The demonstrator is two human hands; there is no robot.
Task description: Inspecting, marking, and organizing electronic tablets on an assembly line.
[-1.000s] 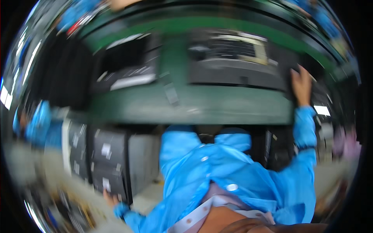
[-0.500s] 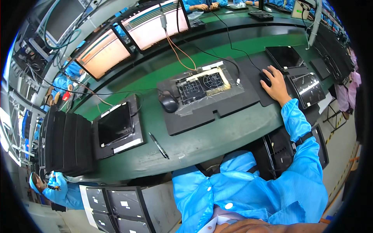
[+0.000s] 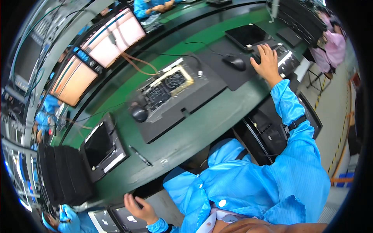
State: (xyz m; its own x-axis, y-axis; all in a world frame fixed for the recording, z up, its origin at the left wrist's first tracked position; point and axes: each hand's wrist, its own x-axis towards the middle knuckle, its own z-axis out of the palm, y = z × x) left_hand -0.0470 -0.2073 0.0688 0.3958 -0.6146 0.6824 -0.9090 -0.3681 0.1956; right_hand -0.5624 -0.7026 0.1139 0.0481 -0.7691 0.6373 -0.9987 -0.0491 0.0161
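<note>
The right hand is being held flat, fingers spread wide, on a dark laptop at about two o'clock on the green surface; nothing is being gripped by it. A black mouse is lying just beside that hand, toward nine o'clock of it, on a dark mat. The left hand is being kept low at about seven o'clock, below the surface edge, with its fingers curled on the rim of a dark tray; whether the rim is being truly clasped cannot be told.

Between the two hands, near the middle, an opened device with a fan and exposed boards is resting on a grey mat, and a second black mouse is lying at its nine o'clock side. A pen is lying on the bare surface toward seven o'clock. A small open laptop is sitting at nine o'clock, next to a row of black upright cases. Two lit screens are being seen at eleven o'clock.
</note>
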